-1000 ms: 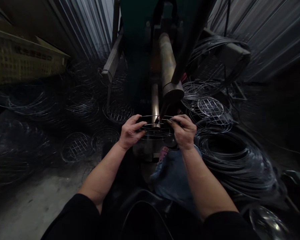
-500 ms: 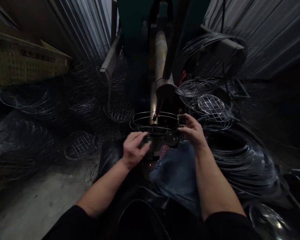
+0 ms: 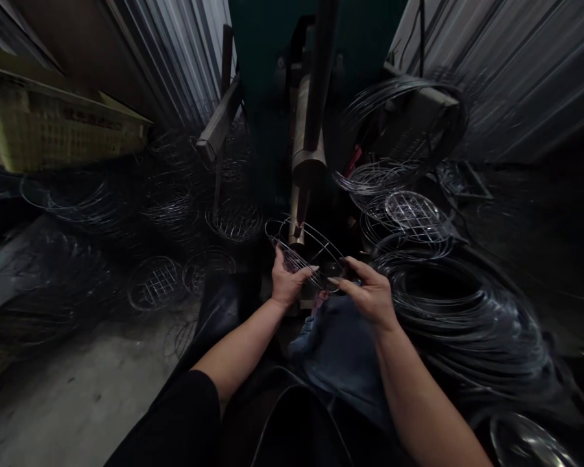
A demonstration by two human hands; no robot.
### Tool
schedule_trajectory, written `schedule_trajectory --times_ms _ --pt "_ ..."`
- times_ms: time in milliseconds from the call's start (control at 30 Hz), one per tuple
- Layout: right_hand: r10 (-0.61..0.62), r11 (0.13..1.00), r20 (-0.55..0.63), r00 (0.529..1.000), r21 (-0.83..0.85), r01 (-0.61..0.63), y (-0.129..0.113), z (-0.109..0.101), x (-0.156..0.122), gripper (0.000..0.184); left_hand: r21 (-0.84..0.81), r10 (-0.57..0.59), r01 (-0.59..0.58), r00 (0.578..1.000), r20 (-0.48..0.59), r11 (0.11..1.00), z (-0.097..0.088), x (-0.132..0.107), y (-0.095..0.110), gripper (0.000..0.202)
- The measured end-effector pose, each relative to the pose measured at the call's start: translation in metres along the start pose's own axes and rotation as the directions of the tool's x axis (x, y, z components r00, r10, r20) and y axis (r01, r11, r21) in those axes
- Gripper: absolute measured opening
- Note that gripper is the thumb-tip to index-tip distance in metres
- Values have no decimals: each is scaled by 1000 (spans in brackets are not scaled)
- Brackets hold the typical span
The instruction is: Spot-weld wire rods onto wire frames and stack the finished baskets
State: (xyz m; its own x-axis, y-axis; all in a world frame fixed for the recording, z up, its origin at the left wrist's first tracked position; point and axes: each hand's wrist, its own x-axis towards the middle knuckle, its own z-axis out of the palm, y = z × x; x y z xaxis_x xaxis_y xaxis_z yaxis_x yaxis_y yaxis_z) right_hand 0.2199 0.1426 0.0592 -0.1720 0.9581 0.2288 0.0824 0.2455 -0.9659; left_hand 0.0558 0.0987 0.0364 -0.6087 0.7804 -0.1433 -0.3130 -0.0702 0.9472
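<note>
Here's the wire basket, tilted between two bare hands, its long axis slanting from ten o'clock down to four. The left hand has it: fingers against the near side, thumb laid across the wires, basket stretching towards one o'clock. Over at the right hand, finger and thumb are parted at the basket's four o'clock end, with the rest of it off towards ten; whether they pinch the rim, I can't tell. Left sits closer to the middle, then, right at the edge. Up at twelve, the metal post crosses the ring in view; whether it's encircled, too dark to say.
</note>
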Motion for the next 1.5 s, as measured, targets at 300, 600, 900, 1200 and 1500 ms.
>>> schedule_trajectory --times_ms 300,600,900,1200,1500 --pt "56 998 39 998 20 -57 -33 35 0 41 -279 -188 215 975 119 936 -12 17 9 90" --pt "81 996 19 997 -29 -80 -45 47 15 43 -290 -253 292 953 165 911 -13 30 13 83" --pt "147 988 59 987 44 -150 -53 46 9 48 -296 -273 319 944 187 900 -15 27 9 76" --pt "77 997 122 990 -6 -77 -58 33 -21 35 -219 -405 451 886 224 865 -22 24 23 51" --pt "3 992 154 988 -128 17 -71 60 -1 18 -144 -507 542 833 220 828 -24 38 30 45"
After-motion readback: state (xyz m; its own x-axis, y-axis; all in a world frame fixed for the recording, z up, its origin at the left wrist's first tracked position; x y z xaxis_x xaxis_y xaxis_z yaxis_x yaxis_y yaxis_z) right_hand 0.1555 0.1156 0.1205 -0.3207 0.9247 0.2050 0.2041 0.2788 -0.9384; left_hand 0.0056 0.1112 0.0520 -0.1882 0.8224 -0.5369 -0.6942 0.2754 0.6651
